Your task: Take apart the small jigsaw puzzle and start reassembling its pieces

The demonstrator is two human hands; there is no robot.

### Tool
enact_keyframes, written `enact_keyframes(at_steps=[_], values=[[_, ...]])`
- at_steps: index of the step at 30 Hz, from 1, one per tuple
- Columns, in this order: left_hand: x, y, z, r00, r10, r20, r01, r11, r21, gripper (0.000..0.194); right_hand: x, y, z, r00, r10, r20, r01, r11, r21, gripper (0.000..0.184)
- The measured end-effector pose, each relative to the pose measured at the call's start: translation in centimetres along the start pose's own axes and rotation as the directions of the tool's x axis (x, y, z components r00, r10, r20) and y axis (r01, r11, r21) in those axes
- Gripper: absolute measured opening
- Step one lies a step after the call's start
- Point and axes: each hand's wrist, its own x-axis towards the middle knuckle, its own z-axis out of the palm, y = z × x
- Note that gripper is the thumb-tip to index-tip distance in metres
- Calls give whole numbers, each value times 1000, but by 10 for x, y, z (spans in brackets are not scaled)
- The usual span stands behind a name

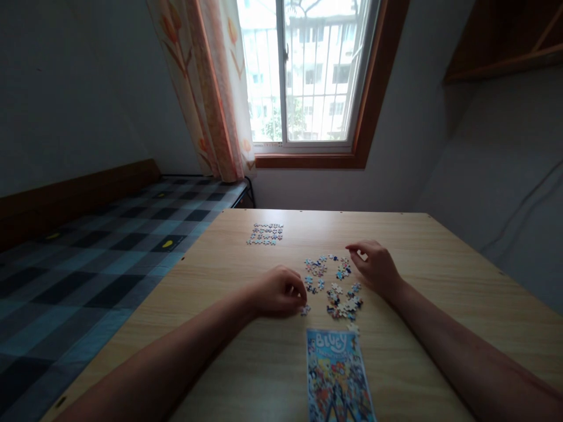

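My left hand [281, 291] is closed above the wooden table, its fingers curled down. A small jigsaw puzzle piece [305, 310] shows right at its fingertips. Across the scattered pieces, my right hand [373, 265] is closed with thumb and forefinger bent toward each other; whatever may be between them is too small to make out. Between my hands lie loose puzzle pieces [347, 306] in several clusters, blue, white and dark. Farther back on the left, more puzzle pieces [266, 234] lie in neat rows.
A colourful puzzle picture sheet [338, 375] marked "BLUEY" lies near the table's front. The light wood table [211, 357] fills the foreground. To the left is a bed with a checked cover [118, 264]. A window [308, 76] and a curtain [215, 88] stand beyond.
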Motion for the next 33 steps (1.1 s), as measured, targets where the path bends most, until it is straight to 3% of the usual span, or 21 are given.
enact_keyframes(at_steps=[3,12,15,17,20,22,27,30,33], values=[[0,-2,1,996,3,94,0,999,-39,12,-3,7,5,999,44,1,-44,999,11,19],[-1,-10,-13,993,-55,104,49,997,62,10,-3,8,10,996,79,48,-82,994,68,18],[-2,-17,-22,993,-114,33,108,981,161,12,-3,8,10,996,79,40,-82,994,68,18],[-3,-27,-29,980,-178,-87,195,939,283,15,-2,7,10,997,75,35,-78,994,75,18],[-5,-43,-37,922,-255,-290,368,807,461,23,-2,4,9,997,68,38,-71,993,89,17],[-5,-49,-38,895,-269,-356,430,731,529,28,-2,1,9,997,52,51,-57,994,97,17],[-5,-41,-32,863,-252,-437,488,638,596,30,-3,-1,8,997,23,69,-31,992,118,16],[-5,-31,-29,868,-204,-452,462,664,588,28,-3,0,8,998,29,62,-36,992,124,16],[-6,-29,-29,895,-204,-397,418,698,582,27,-4,0,8,997,31,69,-40,991,130,17]])
